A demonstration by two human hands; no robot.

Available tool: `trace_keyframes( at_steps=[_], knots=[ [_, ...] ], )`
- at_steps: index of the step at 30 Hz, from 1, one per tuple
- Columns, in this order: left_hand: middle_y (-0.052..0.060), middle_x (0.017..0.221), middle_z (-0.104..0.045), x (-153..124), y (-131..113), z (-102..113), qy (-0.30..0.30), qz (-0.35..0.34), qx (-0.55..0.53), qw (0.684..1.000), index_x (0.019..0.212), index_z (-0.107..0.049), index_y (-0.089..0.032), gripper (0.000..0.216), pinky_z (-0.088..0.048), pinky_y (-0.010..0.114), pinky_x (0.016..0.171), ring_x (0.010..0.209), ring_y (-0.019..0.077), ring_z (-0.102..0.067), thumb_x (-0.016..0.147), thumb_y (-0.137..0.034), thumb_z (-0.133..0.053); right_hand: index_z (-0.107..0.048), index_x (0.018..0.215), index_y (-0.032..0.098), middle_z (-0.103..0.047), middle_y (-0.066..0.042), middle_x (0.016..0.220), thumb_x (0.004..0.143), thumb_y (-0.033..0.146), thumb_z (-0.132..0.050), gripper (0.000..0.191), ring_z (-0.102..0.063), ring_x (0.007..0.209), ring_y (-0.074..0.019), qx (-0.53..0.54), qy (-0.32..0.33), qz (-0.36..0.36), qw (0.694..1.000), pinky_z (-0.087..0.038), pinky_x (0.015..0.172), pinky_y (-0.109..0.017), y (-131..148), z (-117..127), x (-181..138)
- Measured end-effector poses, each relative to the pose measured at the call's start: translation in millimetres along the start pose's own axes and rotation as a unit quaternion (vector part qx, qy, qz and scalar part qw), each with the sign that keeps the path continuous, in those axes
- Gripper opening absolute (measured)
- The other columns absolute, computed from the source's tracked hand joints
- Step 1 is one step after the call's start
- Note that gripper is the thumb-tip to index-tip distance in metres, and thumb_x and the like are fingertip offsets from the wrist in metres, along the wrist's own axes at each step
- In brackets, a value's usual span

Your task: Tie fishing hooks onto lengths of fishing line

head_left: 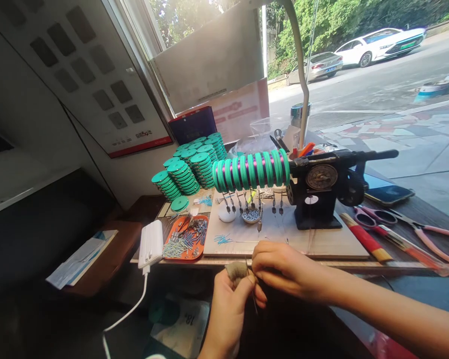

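In front of the board's near edge, my left hand (228, 299) is closed in a pinch on a thin, needle-like piece (256, 301) that sticks out below the fingers. A brownish cloth cover (236, 270) wraps its index finger. Against it, my right hand (280, 267) has its fingers pinched together; whatever lies between them is too small to make out. Above the hands, a row of green spools (252, 169) with purple line sits on the shaft of a black hand-cranked winder (318, 192). Several small metal swivels and weights (259, 226) hang under the spools.
An orange tray (205, 239) of small parts stands at left beside a white power bank (150, 244). Stacked green spools (183, 174) are behind. A bowl of beads (250, 215) and blue tubes (223, 239) lie on the board (284, 244). Scissors (374, 217), pliers (422, 232) and a phone (383, 188) lie right.
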State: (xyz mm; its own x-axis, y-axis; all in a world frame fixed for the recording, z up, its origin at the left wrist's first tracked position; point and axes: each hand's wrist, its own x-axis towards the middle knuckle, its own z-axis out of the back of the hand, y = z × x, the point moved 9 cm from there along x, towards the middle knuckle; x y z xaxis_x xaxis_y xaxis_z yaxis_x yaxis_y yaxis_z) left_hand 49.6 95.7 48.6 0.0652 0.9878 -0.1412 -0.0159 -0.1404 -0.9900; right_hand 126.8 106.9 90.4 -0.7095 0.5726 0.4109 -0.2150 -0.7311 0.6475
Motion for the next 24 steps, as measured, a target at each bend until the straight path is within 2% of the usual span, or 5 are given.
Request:
trace_keyframes(
  at_steps=[7, 13, 16, 20, 24],
  knots=[
    [-0.001, 0.05, -0.053, -2, -10, 6, -0.019, -0.072, 0.113, 0.991, 0.052, -0.054, -0.015, 0.026, -0.04, 0.024, 0.055, 0.052, 0.0127, -0.049, 0.075, -0.026, -0.056, -0.058, 0.07, 0.013, -0.054, -0.004, 0.071, 0.081, 0.013, -0.046, 0.016, -0.05, 0.066, -0.013, 0.062, 0.014, -0.034, 0.997, -0.039, 0.061, -0.022, -6, 4, 4],
    [0.003, 0.067, -0.064, -6, -20, 10, -0.038, -0.14, 0.253, 0.957, 0.067, -0.063, -0.016, 0.016, -0.044, 0.028, 0.064, 0.067, 0.0184, -0.058, 0.077, -0.026, -0.054, -0.06, 0.069, 0.013, -0.054, -0.001, 0.069, 0.078, 0.011, -0.05, 0.014, -0.05, 0.065, -0.0114, 0.094, 0.034, -0.064, 0.993, -0.038, 0.061, -0.02, -9, 6, 6],
    [0.004, 0.07, -0.065, -10, -31, 5, -0.036, -0.196, 0.344, 0.918, 0.069, -0.062, -0.018, 0.014, -0.044, 0.032, 0.069, 0.072, 0.02, -0.059, 0.077, -0.022, -0.052, -0.061, 0.068, 0.013, -0.054, 0.0, 0.067, 0.077, 0.01, -0.051, 0.014, -0.05, 0.064, -0.011, 0.102, 0.044, -0.071, 0.991, -0.037, 0.06, -0.02, -11, 5, 8],
    [0.001, 0.062, -0.066, -20, -47, -6, -0.03, -0.318, 0.432, 0.843, 0.07, -0.058, -0.018, 0.011, -0.04, 0.038, 0.078, 0.06, 0.0166, -0.059, 0.076, -0.013, -0.051, -0.062, 0.068, 0.012, -0.054, 0.0, 0.066, 0.074, 0.008, -0.052, 0.012, -0.049, 0.063, -0.0111, 0.115, 0.049, -0.085, 0.989, -0.037, 0.06, -0.021, -15, 5, 10],
    [-0.001, 0.062, -0.066, -31, -55, -14, -0.039, -0.43, 0.474, 0.768, 0.083, -0.056, -0.017, 0.015, -0.036, 0.041, 0.084, 0.053, 0.0125, -0.058, 0.074, -0.006, -0.052, -0.062, 0.067, 0.012, -0.053, 0.001, 0.064, 0.07, 0.007, -0.052, 0.011, -0.048, 0.062, -0.0113, 0.147, 0.066, -0.13, 0.978, -0.036, 0.059, -0.021, -23, 1, 10]
  ],
)
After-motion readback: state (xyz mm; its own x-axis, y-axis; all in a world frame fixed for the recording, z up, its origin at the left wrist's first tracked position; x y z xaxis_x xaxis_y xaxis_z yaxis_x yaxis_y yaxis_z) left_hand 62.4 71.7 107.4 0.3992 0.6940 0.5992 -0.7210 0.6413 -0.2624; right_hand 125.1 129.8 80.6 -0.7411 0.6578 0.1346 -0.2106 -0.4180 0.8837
